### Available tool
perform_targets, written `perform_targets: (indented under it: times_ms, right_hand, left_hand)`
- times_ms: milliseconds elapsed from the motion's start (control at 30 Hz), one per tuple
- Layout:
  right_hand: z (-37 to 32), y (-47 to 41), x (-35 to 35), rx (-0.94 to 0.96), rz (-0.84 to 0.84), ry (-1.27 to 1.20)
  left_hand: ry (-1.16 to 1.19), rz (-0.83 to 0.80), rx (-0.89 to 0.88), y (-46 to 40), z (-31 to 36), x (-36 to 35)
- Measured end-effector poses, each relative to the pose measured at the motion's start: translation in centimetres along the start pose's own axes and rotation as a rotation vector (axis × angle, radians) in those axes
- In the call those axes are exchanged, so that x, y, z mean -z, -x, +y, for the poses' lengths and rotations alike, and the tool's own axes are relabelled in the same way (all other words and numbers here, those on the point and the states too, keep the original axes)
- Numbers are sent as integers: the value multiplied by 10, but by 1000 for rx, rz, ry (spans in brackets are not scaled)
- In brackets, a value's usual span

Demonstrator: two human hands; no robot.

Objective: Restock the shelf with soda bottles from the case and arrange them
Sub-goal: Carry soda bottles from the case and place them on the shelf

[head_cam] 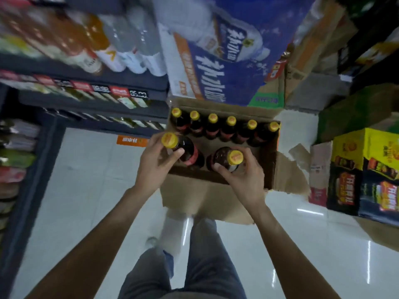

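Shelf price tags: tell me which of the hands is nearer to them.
Left. The left hand grips a bottle at the case's shelf-side edge, below the price tags; the right hand is farther right.

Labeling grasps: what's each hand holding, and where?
Left hand grips a soda bottle at its neck; right hand grips another bottle likewise.

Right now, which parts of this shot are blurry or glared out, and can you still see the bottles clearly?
Head view: the shelf bottles upper left are motion-smeared; the floor carries bright glare streaks; wide-angle bending tilts the blue carton. The left hand and right hand, each gripping a yellow-capped bottle, look fairly sharp.
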State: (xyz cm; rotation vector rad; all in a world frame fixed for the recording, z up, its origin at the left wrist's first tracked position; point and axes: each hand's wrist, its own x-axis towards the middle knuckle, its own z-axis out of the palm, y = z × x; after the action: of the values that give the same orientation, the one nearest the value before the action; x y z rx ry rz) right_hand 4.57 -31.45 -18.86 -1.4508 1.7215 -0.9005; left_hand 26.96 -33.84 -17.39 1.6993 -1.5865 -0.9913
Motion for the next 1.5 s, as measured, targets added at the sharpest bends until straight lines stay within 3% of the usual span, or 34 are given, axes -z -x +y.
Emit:
perform_targets:
  times_ms: [167,367,600,733,967,1167,1300,1500]
  right_hand:
    - [-96,13,-31,205,-253,-210]
    - [-182,74,-127,315,-600,-245]
    - [-245,224,-262,495,-982,-174]
    - [-273,320,-336,640,-1118,-161]
    - [-366,468,-437,709,-1388,-203]
    - [-453,579,-524,907,-1504,-279]
    - [-511,651,-589,1009,-1479,-400]
    - [-607,750,-682,1069,-1426,-554]
  left_hand:
    - [275,229,103,84,1,84]
    - [473,743,146,208,-41,164]
    - [618,1326,274,376,-99,248]
    - [593,1471,351,474,-133,304]
    - [514,1641,454,625,-175,391]
    - [388,1995,478,726,-212,478]
    - [213,2194,357,780,-240,565]
    - [16,2230,260,849,-269,697]
